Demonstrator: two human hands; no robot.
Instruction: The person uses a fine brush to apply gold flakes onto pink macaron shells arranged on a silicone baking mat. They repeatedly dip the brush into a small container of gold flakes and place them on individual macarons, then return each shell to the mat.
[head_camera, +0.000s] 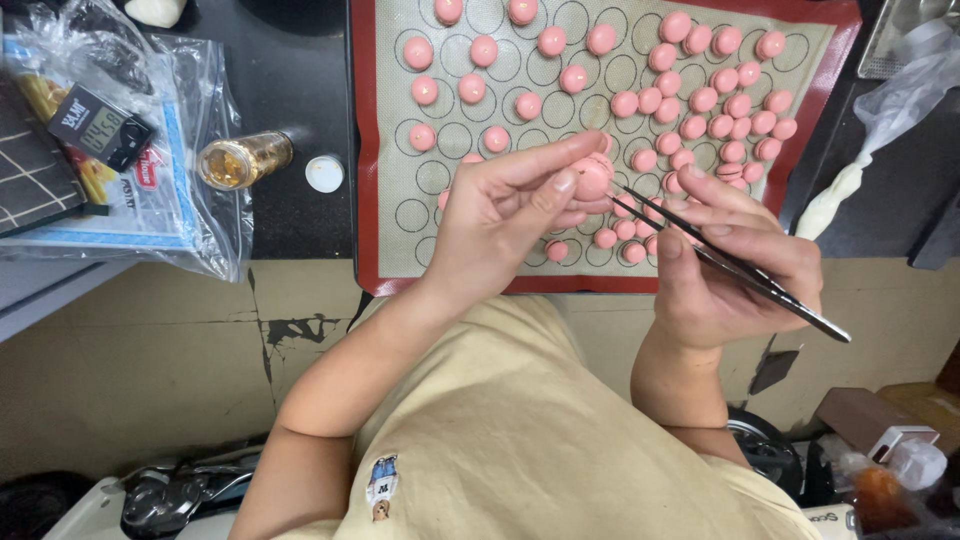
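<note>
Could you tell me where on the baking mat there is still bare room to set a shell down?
The red-edged silicone baking mat has bare circles at its lower left, below the spaced pink round shells. Its right half is crowded.

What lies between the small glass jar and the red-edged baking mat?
In the head view, only a white round lid lies between the glass jar and the baking mat, on the black counter.

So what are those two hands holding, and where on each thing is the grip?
The left hand holds a pink shell by its edges, between fingertips and thumb. The right hand holds tweezers around their middle, tips at the shell.
</note>
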